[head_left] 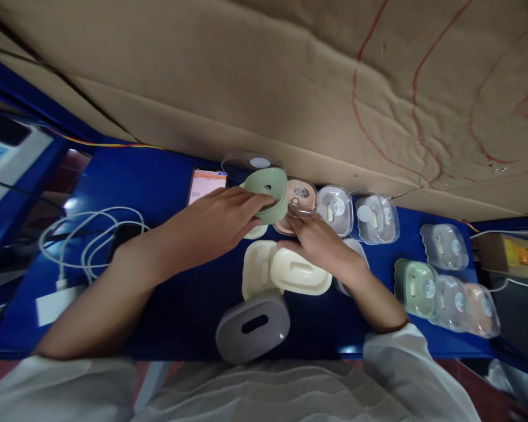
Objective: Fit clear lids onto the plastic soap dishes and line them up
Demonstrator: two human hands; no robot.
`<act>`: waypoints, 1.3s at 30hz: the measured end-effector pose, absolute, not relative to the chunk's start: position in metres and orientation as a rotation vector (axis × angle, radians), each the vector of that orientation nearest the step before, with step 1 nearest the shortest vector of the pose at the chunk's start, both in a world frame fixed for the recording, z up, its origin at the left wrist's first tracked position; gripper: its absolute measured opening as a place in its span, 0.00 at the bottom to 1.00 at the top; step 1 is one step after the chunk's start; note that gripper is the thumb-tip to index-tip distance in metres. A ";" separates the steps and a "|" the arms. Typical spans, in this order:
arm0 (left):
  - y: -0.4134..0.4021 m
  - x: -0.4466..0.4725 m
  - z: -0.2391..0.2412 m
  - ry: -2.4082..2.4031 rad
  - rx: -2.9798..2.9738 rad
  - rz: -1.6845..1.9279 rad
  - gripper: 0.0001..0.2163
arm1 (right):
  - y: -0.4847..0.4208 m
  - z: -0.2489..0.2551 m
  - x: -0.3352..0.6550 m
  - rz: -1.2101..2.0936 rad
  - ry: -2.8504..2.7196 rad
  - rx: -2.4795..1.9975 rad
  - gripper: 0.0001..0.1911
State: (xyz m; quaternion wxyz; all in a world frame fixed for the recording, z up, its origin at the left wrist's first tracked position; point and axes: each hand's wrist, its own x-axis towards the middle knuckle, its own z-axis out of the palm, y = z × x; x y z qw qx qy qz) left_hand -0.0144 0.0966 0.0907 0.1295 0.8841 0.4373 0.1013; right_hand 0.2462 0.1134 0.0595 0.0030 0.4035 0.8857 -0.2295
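My left hand (215, 220) is closed round a green oval plastic part (268, 190) with a slot in it, held just above the blue table (167, 293). Beside it, my right hand (319, 240) pinches a clear plastic lid (301, 205) over a pink oval box (295, 199). Below the hands lie a cream oval lid (301, 272) resting on a cream box (257, 272), and nearer me a grey oval lid (253, 328) with a slot.
Clear-lidded boxes (376, 218) stand in a row to the right, with a green one (416, 287) and others further right. A phone (206, 184) lies behind my left hand. White cables (92, 240) coil at left. Brown cardboard (290, 88) covers the back.
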 end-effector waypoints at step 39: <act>0.096 0.007 0.062 1.115 2.606 0.084 0.18 | 0.132 0.101 0.333 -0.317 2.484 1.600 0.41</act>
